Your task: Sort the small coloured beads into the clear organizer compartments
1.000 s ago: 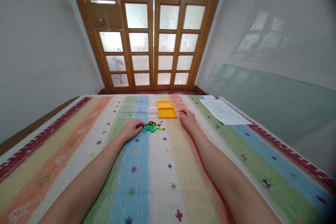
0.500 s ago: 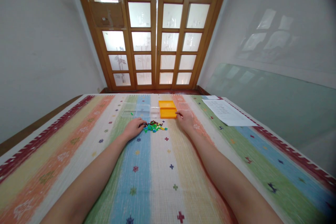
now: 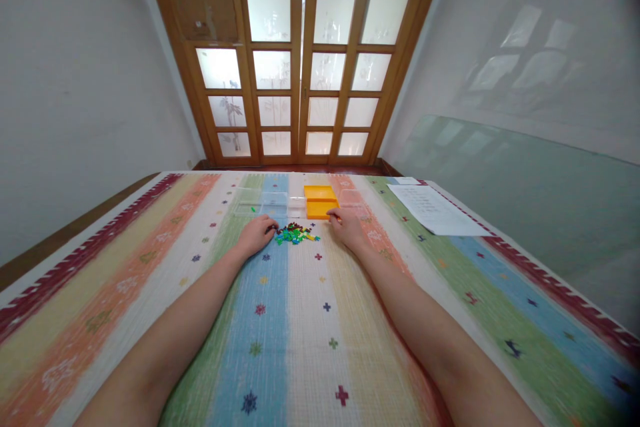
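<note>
A small pile of tiny coloured pieces (image 3: 297, 234), mostly green and blue with dark red and yellow ones, lies on the striped cloth. At its left edge rests my left hand (image 3: 257, 234), fingers curled and closed together; anything between the tips is too small to name. My right hand (image 3: 347, 227) has its thumb and forefinger pinched at the front right corner of an open orange-yellow box (image 3: 321, 193). What that pinch holds, if anything, does not show clearly.
Clear plastic boxes (image 3: 274, 198) stand left of the orange-yellow one, with a green piece (image 3: 253, 209) at the left one. Another clear box (image 3: 351, 196) is behind my right hand. A printed sheet (image 3: 434, 211) lies at the right on the tablecloth (image 3: 310, 333).
My right hand has shifted slightly left, from the orange-yellow box's right edge to in front of its corner. My left hand stays beside the pile. The camera view has tilted a little.
</note>
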Tool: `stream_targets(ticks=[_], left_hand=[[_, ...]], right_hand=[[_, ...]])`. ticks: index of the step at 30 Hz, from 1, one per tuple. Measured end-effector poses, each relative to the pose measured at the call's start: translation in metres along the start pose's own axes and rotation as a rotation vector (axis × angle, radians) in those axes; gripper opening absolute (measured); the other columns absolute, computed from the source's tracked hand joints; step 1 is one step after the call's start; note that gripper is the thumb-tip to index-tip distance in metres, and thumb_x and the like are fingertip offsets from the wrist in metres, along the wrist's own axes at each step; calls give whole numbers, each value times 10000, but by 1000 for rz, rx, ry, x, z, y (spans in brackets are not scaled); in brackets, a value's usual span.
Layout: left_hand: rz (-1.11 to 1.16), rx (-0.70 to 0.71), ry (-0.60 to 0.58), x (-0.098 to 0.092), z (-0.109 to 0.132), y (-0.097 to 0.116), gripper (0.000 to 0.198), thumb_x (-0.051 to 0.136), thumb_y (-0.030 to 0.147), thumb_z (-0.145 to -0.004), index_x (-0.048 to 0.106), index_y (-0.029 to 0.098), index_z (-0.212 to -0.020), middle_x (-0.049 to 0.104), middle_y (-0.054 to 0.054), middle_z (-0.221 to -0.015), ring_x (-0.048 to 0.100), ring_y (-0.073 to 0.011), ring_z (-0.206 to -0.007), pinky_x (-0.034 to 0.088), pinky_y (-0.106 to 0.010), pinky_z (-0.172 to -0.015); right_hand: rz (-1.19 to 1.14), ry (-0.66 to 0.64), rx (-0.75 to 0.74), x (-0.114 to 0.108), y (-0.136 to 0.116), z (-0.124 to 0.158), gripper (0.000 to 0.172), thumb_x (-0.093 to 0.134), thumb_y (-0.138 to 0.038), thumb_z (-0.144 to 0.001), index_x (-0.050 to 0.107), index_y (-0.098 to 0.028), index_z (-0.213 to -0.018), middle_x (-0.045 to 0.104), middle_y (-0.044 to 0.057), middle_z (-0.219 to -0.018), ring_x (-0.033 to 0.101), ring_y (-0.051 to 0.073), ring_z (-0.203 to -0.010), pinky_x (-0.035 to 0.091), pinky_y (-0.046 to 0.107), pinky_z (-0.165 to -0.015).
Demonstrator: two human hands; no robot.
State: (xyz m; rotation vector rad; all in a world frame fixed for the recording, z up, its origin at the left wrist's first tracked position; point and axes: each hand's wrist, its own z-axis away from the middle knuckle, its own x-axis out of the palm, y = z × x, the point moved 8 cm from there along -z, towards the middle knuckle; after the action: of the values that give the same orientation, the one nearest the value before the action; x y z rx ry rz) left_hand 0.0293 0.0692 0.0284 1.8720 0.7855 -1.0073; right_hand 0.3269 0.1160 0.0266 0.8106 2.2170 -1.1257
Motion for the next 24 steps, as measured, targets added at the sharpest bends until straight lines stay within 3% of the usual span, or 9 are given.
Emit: stream_targets(ticks=[12, 16, 24], left_hand=[[-65, -112, 61, -7, 1, -17, 123, 628, 268, -929, 710, 197, -870, 686, -88, -966, 635, -243, -956, 485, -349, -867], [-42, -95, 95, -12, 2, -13, 137, 586, 282, -966, 690, 212, -912, 697, -92, -1000, 633, -254, -990, 467, -353, -878], [111, -249, 212, -19, 5, -26, 226, 495, 357, -1016, 680, 229, -1023, 712, -49, -865, 642, -221, -804, 435, -317, -775]], right_hand=[[17, -44, -2, -2, -8, 2, 236, 572, -169, -939, 771, -235, -1047, 785, 65, -1062, 691, 233, -981, 517, 357, -907], [21, -40, -24, 0, -9, 2, 240, 561, -174, -937, 773, -237, -1028, 786, 62, -1046, 694, 235, -977, 520, 358, -904], [16, -80, -25, 3, -13, 3, 258, 556, -176, -937, 773, -231, -1064, 784, 65, -1057, 695, 234, -983, 516, 353, -912]])
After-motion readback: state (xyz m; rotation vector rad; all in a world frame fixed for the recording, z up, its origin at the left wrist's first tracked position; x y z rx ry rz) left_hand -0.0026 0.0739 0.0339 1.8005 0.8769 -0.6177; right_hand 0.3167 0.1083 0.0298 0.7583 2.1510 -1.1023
